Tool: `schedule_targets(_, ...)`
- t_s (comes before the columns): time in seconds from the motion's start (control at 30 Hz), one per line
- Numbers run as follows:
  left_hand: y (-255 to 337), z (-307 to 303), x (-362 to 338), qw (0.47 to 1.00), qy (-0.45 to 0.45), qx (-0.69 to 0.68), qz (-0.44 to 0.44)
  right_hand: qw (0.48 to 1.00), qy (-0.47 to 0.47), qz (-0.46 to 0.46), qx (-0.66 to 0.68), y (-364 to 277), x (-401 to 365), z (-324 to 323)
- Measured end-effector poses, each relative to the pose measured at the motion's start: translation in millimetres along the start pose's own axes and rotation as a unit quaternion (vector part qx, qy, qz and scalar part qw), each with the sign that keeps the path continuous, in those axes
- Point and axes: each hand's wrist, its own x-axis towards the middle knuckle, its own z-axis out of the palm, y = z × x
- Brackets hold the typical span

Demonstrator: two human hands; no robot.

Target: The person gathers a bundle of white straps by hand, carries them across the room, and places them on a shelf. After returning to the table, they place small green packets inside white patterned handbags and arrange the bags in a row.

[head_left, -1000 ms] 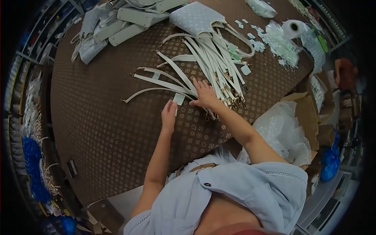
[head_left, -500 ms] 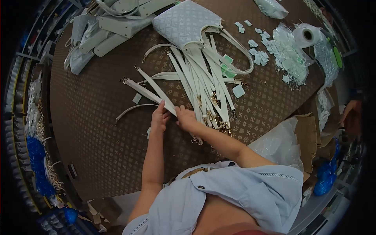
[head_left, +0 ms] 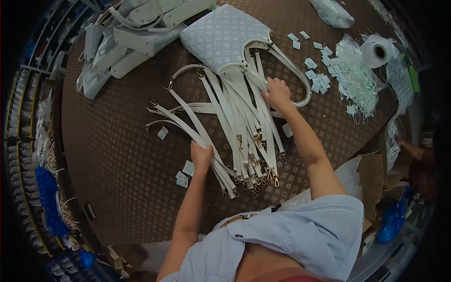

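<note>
My left hand [head_left: 202,156] is closed around a few white bag straps [head_left: 188,128] with metal clips at their ends, left of the main heap. To the right, my right hand [head_left: 278,96] reaches to the heap of white straps [head_left: 239,117], beside the bag's handle. Its fingers are curled, and what they hold, if anything, is hidden. Above the heap lies a pale grey patterned handbag [head_left: 223,37] with a white handle [head_left: 300,70]. Gold and silver clasps [head_left: 256,176] gather at the heap's near end.
Wrapped bags [head_left: 136,42] are piled at the back left. Small white packets [head_left: 321,83], a bag of tagged packets [head_left: 354,75] and a plastic roll [head_left: 376,52] are at the right. Beyond the table's right edge are a cardboard box [head_left: 369,178] and another person's arm [head_left: 413,149].
My right hand has left the straps by my left hand and moved up and right to the heap near the handle. The left-held straps have shifted nearer to me. Green packets no longer show.
</note>
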Motion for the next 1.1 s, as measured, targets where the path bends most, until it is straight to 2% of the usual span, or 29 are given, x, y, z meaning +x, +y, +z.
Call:
schedule_targets(0.03, 0.8, 1.9, 2.2, 1.000, 0.005, -0.003, 0.002, 1.000, 0.004, -0.004, 0.000, 7.9, 20.2, -4.7)
schedule_targets(0.1, -2.0, 1.7, 0.4, 1.000, 0.011, 0.002, 0.024, 0.991, -0.118, 0.017, -0.060, 11.9, 53.6, -23.0)
schedule_targets(0.13, -6.0, 0.8, 0.6, 1.000, 0.011, 0.007, 0.020, 0.998, -0.038, 0.013, -0.041, 16.5, 70.7, -31.3)
schedule_targets(0.17, -9.2, 2.5, 1.3, 0.999, 0.008, -0.051, 0.012, 0.999, 0.044, 0.013, -0.025, 23.2, 88.4, -38.9)
schedule_targets(0.2, -11.5, 4.8, -0.3, 0.994, 0.002, -0.108, 0.002, 0.982, 0.158, -0.003, -0.105, 31.9, 106.5, -39.3)
schedule_targets(0.23, -10.9, 6.6, -1.7, 0.994, -0.003, -0.105, 0.001, 0.945, 0.271, -0.020, -0.184, 37.7, 118.0, -40.3)
schedule_targets(0.27, -7.1, 7.0, -1.1, 0.989, -0.007, -0.145, -0.004, 0.944, 0.273, -0.018, -0.184, 31.0, 110.9, -49.1)
schedule_targets(0.3, -4.5, 7.1, -2.3, 0.982, -0.010, -0.186, -0.013, 0.954, 0.266, -0.067, -0.122, 15.2, 89.4, -59.1)
schedule_targets(0.33, -0.2, 6.7, -4.5, 0.982, -0.013, -0.187, -0.019, 0.959, 0.254, -0.115, -0.060, 1.7, 65.3, -59.9)
schedule_targets(0.37, 8.3, 8.1, -4.4, 0.972, -0.028, -0.233, -0.024, 0.988, 0.133, -0.082, 0.011, -7.6, 45.0, -52.2)
schedule_targets(0.4, 15.3, 11.6, -3.0, 0.959, -0.043, -0.279, -0.028, 0.996, 0.010, -0.047, 0.081, -12.8, 29.6, -42.2)
schedule_targets(0.43, 19.1, 16.7, 0.5, 0.958, -0.045, -0.280, -0.033, 0.989, -0.045, 0.021, 0.136, -10.7, 21.6, -26.0)
schedule_targets(0.47, 22.6, 20.3, 4.1, 0.948, -0.063, -0.306, -0.055, 0.989, -0.050, 0.027, 0.136, -3.8, 19.3, -5.7)
schedule_targets(0.5, 27.9, 21.4, 7.5, 0.937, -0.080, -0.331, -0.072, 0.993, 0.007, 0.045, 0.107, 3.4, 22.6, 13.7)
schedule_targets(0.53, 46.4, 13.5, 7.4, 0.912, -0.131, -0.363, -0.139, 0.993, 0.067, 0.058, 0.077, 6.6, 29.9, 20.5)
schedule_targets(0.57, 51.9, 13.2, 12.7, 0.913, -0.129, -0.363, -0.136, 0.993, 0.070, 0.057, 0.080, 1.0, 36.6, 17.3)
schedule_targets(0.63, 57.5, 10.1, 20.9, 0.853, -0.185, -0.440, -0.210, 0.996, -0.030, 0.058, 0.063, -23.1, 42.7, 12.4)
schedule_targets(0.7, 48.4, 17.8, 34.3, 0.839, -0.182, -0.471, -0.204, 0.994, -0.037, 0.043, 0.090, -33.9, 42.3, 25.3)
schedule_targets(0.77, 49.8, 15.6, 41.7, 0.799, -0.214, -0.511, -0.232, 0.939, -0.122, 0.053, 0.318, -45.7, 42.3, 40.9)
schedule_targets(0.8, 54.9, 13.2, 40.6, 0.801, -0.222, -0.508, -0.226, 0.886, -0.197, 0.039, 0.419, -62.2, 26.7, 15.6)
schedule_targets(0.83, 54.9, 14.2, 41.5, 0.800, -0.222, -0.509, -0.229, 0.886, -0.200, 0.039, 0.416, -66.4, 26.9, 28.2)
schedule_targets(0.87, 55.2, 14.3, 43.9, 0.788, -0.252, -0.522, -0.207, 0.882, -0.242, 0.044, 0.401, -68.1, 27.4, 48.8)
schedule_targets(0.9, 56.9, 13.9, 48.1, 0.776, -0.282, -0.534, -0.182, 0.878, -0.281, 0.048, 0.385, -77.0, 23.1, 44.4)
schedule_targets(0.93, 48.7, 17.0, 58.5, 0.759, -0.316, -0.539, -0.184, 0.854, -0.283, 0.016, 0.435, -79.0, 10.6, 37.7)
schedule_targets(0.97, 51.2, 15.3, 62.5, 0.759, -0.319, -0.538, -0.181, 0.848, -0.297, 0.014, 0.438, -88.3, -2.8, 24.4)
schedule_targets(1.0, 52.7, 13.2, 64.1, 0.783, -0.324, -0.501, -0.174, 0.841, -0.311, 0.013, 0.442, -96.2, -11.3, 18.3)
schedule_targets(1.03, 52.7, 10.0, 64.5, 0.807, -0.329, -0.462, -0.168, 0.854, -0.308, 0.039, 0.418, -98.9, -12.5, 40.3)
schedule_targets(1.07, 55.7, 9.3, 63.6, 0.834, -0.315, -0.422, -0.163, 0.872, -0.294, 0.009, 0.391, -106.8, -15.6, 47.0)
schedule_targets(1.1, 57.3, 7.6, 61.7, 0.835, -0.316, -0.420, -0.161, 0.889, -0.280, -0.020, 0.362, -112.1, -18.8, 52.8)
